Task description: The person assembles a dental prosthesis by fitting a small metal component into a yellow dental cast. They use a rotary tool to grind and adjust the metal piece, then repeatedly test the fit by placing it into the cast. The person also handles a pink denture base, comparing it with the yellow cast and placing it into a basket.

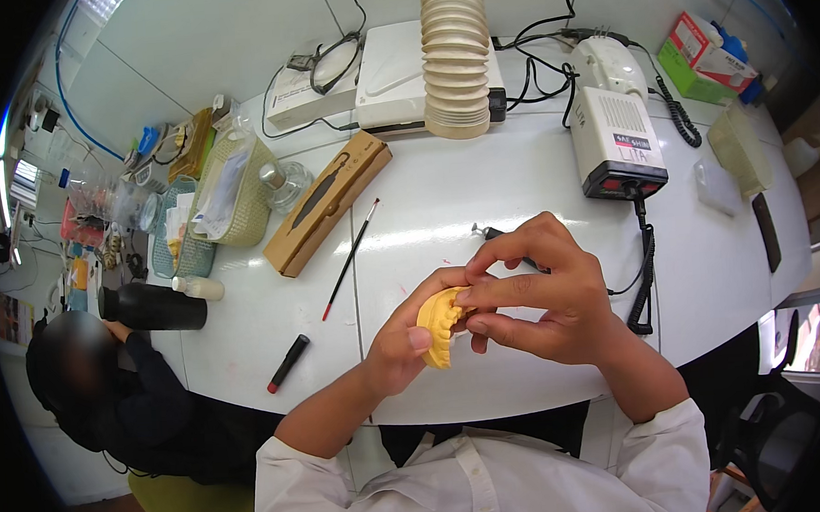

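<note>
My left hand (405,344) grips a yellow dental cast (440,329), its thumb lying across the base and its fingers behind. The row of teeth on the cast faces right. My right hand (552,304) comes in from the right, its fingers bent and their tips closed on the toothed edge. Whether a small piece sits between those fingertips is hidden. Partly covered by my right hand, a dark handpiece (494,234) with a metal tip lies on the white table (417,385).
Left of my hands lie a black marker (289,363), a thin brush (350,261) and a long cardboard box (327,205). A ribbed suction hose (455,59) hangs at the back. A white control unit (615,139) with a coiled cord stands right. A co-worker (111,392) sits at left beside a black bottle (158,307).
</note>
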Available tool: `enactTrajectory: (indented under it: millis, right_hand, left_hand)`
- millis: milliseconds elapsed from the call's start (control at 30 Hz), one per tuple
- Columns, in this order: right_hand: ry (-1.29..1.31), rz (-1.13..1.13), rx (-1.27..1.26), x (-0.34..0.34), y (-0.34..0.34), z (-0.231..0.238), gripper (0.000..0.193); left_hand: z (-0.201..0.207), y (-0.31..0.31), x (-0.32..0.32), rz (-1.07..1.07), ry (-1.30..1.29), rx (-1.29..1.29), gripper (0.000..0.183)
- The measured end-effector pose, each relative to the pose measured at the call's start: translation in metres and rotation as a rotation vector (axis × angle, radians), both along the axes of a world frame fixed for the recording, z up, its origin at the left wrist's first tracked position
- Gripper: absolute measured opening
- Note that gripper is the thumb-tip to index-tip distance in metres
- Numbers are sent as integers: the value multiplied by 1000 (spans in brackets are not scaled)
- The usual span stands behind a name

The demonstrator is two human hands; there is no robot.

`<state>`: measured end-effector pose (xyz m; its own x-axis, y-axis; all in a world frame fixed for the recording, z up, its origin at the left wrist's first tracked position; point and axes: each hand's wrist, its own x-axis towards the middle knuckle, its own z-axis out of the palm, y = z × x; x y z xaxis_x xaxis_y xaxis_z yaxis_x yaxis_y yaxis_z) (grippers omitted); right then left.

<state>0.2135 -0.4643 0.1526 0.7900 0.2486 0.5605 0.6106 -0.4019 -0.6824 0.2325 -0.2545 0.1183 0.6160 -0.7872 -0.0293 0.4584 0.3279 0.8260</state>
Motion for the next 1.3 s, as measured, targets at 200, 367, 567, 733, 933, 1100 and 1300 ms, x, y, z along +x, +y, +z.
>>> enactTrajectory:
  millis: [200, 367, 567, 733, 933, 1100, 1300]
  right_hand:
    - [-54, 63, -1, -1, 0, 1, 30]
    - [-55, 83, 14, -1, 0, 0, 26]
    - [-90, 74, -4, -2, 0, -1, 21]
    - [-203, -1, -70, -2, 5, -9, 21]
    - [-291, -24, -98, 0, 0, -11, 26]
    - [-304, 8, -76, 2, -3, -9, 28]
    - [-335, 14, -71, 4, -4, -11, 24]
  left_hand:
    - [-3, 5, -7, 10, -226, 16, 71]
    - [-3, 2, -6, 59, -407, 21, 69]
    - [-11, -1, -2, 97, -647, 22, 64]
    - [-6, -3, 1, 144, -816, 69, 60]
    - [-11, -3, -3, 180, -852, 30, 62]
    - [-11, -2, -7, 173, -833, 27, 63]
    - [-12, -2, -8, 161, -853, 45, 62]
